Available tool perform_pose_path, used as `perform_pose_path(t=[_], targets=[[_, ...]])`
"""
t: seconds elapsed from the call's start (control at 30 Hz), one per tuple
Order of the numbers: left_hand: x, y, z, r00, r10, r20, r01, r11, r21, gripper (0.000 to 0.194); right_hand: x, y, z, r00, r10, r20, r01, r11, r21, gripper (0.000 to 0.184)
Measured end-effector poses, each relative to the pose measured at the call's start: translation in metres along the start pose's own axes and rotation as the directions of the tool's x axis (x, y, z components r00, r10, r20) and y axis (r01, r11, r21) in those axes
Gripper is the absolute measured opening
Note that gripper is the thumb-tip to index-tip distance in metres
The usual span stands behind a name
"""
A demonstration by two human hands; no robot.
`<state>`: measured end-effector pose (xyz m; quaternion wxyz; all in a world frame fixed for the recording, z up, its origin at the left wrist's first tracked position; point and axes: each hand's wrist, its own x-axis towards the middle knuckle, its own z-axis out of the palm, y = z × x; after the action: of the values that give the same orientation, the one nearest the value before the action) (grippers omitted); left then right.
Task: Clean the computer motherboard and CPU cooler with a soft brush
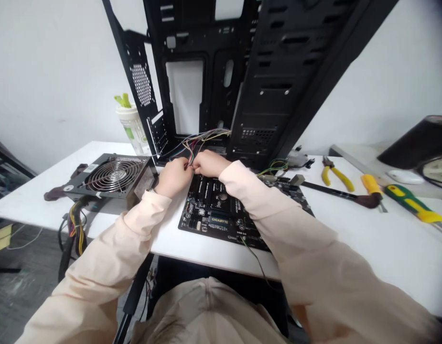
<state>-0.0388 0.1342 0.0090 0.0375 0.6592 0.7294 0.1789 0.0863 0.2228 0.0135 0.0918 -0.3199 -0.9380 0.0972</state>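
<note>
A black motherboard (221, 215) lies flat on the white table (350, 239) in front of me. Behind it stands an open black computer case (242, 71), and a bundle of thin coloured wires (202, 138) runs out of it toward my hands. My left hand (174, 177) and my right hand (208, 163) meet at the far edge of the motherboard. Both have their fingers pinched on the ends of those wires. The connector itself is hidden between my fingers.
A power supply with a round fan grille (111, 177) sits at the left, its cables hanging off the table edge. Yellow-handled pliers (335, 174), screwdrivers (407, 198) and a brush lie at the right. A white cup (131, 124) stands behind the power supply.
</note>
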Motion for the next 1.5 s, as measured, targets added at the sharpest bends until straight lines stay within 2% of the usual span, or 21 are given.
perform_pose_path(t=[0.2,0.4,0.5,0.67,0.77,0.97,1.13,1.33,1.5], targets=[[-0.002,0.0,0.0,1.0,-0.006,-0.011,0.007,0.999,0.049,0.026,-0.002,0.001,0.0,0.999,-0.008,-0.035,0.011,0.997,0.082,0.01],[-0.005,0.001,-0.002,0.999,-0.025,-0.023,0.027,0.996,0.089,0.026,-0.007,0.004,0.0,0.995,0.041,-0.095,-0.011,0.956,0.292,0.011],[-0.004,0.001,-0.002,0.999,-0.024,-0.025,0.026,0.995,0.097,0.026,-0.005,0.005,0.0,0.983,0.124,-0.137,-0.052,0.898,0.436,0.009],[-0.002,0.002,-0.001,0.999,-0.022,-0.041,0.025,0.996,0.085,0.027,0.002,0.005,0.002,0.94,0.309,-0.148,-0.147,0.753,0.641,0.023],[-0.002,0.002,0.001,0.998,-0.025,-0.052,0.028,0.997,0.072,0.026,0.005,0.002,0.005,0.926,0.352,-0.135,-0.162,0.695,0.7,0.022],[-0.002,0.001,0.003,0.997,-0.029,-0.069,0.033,0.998,0.054,0.026,0.01,-0.002,0.019,0.883,0.427,-0.194,-0.134,0.626,0.768,0.013],[-0.002,0.001,0.003,0.997,-0.04,-0.066,0.043,0.998,0.046,0.028,0.01,-0.007,0.019,0.882,0.437,-0.175,-0.109,0.551,0.827,0.011],[0.0,-0.001,0.005,0.997,-0.05,-0.066,0.052,0.998,0.026,0.028,0.005,-0.017,0.011,0.91,0.403,-0.093,-0.107,0.448,0.888,0.016],[0.001,-0.003,0.007,0.995,-0.047,-0.09,0.043,0.998,-0.05,0.027,0.003,-0.015,0.002,0.898,0.439,-0.029,-0.14,0.347,0.927,0.019]])
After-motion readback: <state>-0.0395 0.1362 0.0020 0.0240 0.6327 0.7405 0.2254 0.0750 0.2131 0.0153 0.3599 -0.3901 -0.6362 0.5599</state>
